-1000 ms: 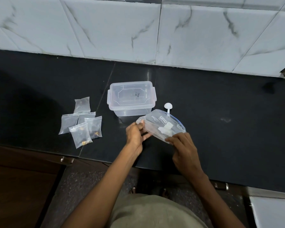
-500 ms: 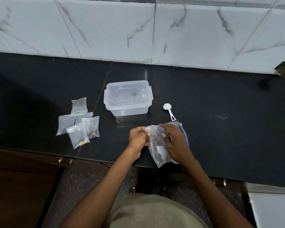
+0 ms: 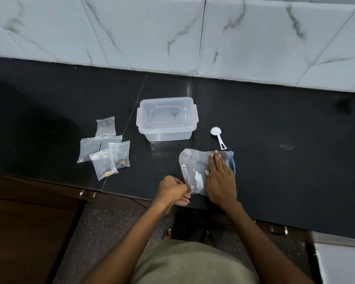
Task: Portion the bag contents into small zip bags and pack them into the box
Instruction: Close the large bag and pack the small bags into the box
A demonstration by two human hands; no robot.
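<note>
Your right hand (image 3: 220, 179) presses flat, fingers straight, on the large bag (image 3: 195, 171) lying on the counter (image 3: 285, 171); your left hand (image 3: 175, 191) pinches its near corner. Five small zip bags (image 3: 106, 148) look filled; the box (image 3: 167, 118) is still lidded, so packing remains.

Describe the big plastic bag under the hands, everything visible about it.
The large bag is clear, crinkled plastic with a blue zip strip along its right edge and faint white print near its far end. It lies flat on the black counter, just near of the white scoop. The right hand presses flat on its right half; the left hand pinches its near left corner. A little whitish residue shows inside; otherwise it looks nearly empty.
</note>
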